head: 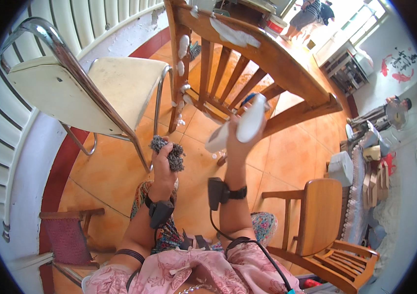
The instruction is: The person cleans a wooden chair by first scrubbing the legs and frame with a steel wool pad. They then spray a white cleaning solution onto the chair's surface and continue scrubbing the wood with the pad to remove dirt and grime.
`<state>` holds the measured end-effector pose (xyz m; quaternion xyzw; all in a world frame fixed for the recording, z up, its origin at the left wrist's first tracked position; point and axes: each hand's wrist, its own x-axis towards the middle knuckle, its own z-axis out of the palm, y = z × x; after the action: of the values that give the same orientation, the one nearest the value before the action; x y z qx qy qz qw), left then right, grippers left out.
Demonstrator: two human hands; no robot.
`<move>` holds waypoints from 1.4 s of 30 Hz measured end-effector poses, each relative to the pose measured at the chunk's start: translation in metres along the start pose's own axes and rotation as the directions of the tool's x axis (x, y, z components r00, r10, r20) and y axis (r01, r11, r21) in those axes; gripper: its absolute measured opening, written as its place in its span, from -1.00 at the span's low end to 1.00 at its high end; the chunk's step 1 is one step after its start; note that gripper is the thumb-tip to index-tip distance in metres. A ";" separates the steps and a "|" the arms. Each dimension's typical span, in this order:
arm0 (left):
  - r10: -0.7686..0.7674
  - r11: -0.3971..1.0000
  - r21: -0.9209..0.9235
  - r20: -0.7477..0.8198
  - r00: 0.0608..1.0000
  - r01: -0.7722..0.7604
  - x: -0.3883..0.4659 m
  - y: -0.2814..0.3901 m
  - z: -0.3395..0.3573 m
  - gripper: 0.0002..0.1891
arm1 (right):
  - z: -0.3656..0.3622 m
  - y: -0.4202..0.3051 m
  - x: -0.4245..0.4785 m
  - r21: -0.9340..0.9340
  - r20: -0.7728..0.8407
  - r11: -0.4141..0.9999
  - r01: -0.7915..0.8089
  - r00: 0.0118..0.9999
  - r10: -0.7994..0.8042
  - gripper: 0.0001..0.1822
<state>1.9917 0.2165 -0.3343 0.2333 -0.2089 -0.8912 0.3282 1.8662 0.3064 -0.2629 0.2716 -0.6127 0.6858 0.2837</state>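
My left hand [162, 160] grips a grey steel-wool scouring pad [175, 156], held low before the wooden chair. In my right hand [243, 136] is a white plastic bottle [251, 119], tilted, with a blue part at its upper end. The wooden slat-back chair [282, 62] stands in front of me, beyond both hands. White foam [234, 33] lies on its top rail, with more blobs down its left post and near the lower rail. Part of the chair is hidden behind my right hand and the bottle.
A cream chair with a chromed tube frame [127, 84] stands at the left, near a white railing. Another wooden chair [322, 217] is at the lower right, a small stool with a woven purple seat [67, 239] at the lower left. Several people are in the background.
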 end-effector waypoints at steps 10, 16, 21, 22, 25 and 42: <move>-0.058 0.997 0.064 0.068 0.996 0.054 0.002 -0.006 -0.005 -0.77 | -0.082 0.084 -0.067 0.144 0.230 0.667 -0.731 0.680 0.696 -0.42; -0.054 0.998 0.023 0.015 0.998 0.054 -0.001 -0.008 0.001 -0.78 | -0.047 0.099 -0.078 -0.140 0.237 0.851 -0.506 0.818 0.525 -0.44; -0.058 0.998 0.013 0.024 0.998 0.058 -0.002 -0.012 0.002 -0.76 | -0.022 0.098 -0.078 -0.376 0.272 0.852 -0.364 0.836 0.477 -0.49; -0.061 0.998 0.006 0.029 0.998 0.061 -0.002 -0.013 0.002 -0.76 | -0.016 0.103 -0.080 -0.340 0.298 0.879 -0.334 0.848 0.438 -0.49; -0.074 0.996 0.054 0.069 0.995 0.070 -0.001 -0.013 0.000 -0.75 | -0.002 0.116 -0.085 -0.409 0.395 0.906 -0.112 0.873 0.286 -0.52; -0.063 0.992 0.109 0.033 0.997 0.059 -0.003 -0.011 0.003 -0.75 | 0.070 0.174 -0.109 -0.685 0.531 0.726 0.065 0.727 0.436 -0.55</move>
<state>1.9870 0.2273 -0.3373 0.2407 -0.2554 -0.8924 0.2838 1.8176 0.2150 -0.4533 0.3090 -0.8989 0.3066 0.0492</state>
